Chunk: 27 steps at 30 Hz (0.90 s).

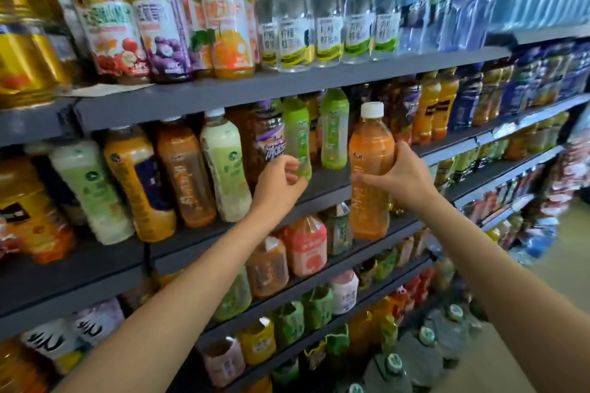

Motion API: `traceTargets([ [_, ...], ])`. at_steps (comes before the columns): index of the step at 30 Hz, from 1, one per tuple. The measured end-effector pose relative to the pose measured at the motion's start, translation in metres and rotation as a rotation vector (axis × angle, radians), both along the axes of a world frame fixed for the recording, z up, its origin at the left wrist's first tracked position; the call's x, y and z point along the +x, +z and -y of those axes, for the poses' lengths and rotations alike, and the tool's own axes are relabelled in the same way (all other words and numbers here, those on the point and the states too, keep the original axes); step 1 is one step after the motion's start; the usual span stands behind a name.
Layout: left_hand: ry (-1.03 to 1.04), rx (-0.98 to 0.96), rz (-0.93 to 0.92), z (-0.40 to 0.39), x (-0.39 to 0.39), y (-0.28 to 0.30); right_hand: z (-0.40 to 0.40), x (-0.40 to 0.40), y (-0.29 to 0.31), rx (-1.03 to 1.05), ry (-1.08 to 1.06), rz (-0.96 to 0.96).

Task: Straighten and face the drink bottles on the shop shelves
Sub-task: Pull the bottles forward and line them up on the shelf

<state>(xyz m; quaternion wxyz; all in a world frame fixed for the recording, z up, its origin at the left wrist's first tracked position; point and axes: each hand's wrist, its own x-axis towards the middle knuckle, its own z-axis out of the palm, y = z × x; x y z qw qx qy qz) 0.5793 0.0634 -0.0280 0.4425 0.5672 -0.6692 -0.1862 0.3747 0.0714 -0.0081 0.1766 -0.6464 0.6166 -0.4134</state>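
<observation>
Nearest me, the right hand (pixel 403 176) is wrapped round the middle of the orange bottle (pixel 370 175), holding it upright out in front of the shelf edge (pixel 319 198). Just left of that bottle, the left hand (pixel 278 186) pinches the lower body of a green bottle (pixel 298 137) standing on the same shelf. I'd set the orange one down into the bare gap right of the green bottle, label outward, base flush to the edge. Behind it, darker bottles stand deeper in.
</observation>
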Motion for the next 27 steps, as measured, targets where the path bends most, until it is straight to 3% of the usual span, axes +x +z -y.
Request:
traceTargets([
  [5, 0.092, -0.064, -0.016, 0.052, -0.032, 0.013, 0.072, -0.035, 0.009, -0.052, 0.110, 0.013],
  [11, 0.004, 0.092, 0.047, 0.082, -0.098, -0.002, 0.150, -0.051, 0.007, -0.064, 0.466, -0.021],
  [17, 0.236, 0.072, -0.072, 0.100, -0.121, -0.007, 0.181, -0.044, 0.007, -0.164, 0.762, -0.156],
  [27, 0.308, 0.065, -0.060, 0.110, -0.132, -0.021, 0.197, -0.048, -0.005, -0.072, 0.831, 0.012],
])
